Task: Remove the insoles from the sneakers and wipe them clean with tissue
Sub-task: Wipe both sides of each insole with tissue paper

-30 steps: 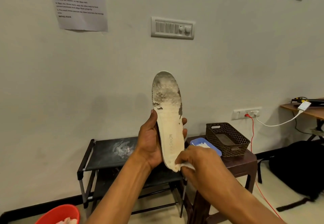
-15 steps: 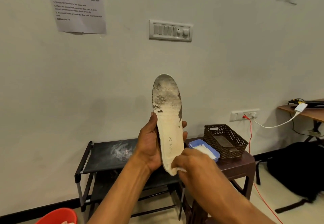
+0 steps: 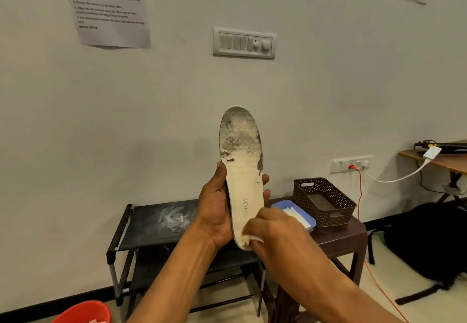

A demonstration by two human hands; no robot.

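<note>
Insole: the off-white foam insole, soiled grey at the toe, is upright in mid-air before the wall, heel end down.
Left hand: the left hand grips the insole's lower half, thumb on the left edge and fingertips curled over the right edge.
Right hand: the right hand pinches a crumpled white tissue against the heel.
Behind: a blue plastic tray of tissues sits beside a brown perforated basket on a dark brown table.
Left: a black shoe rack has a dusty top shelf.
Corner: a red bucket.
</note>
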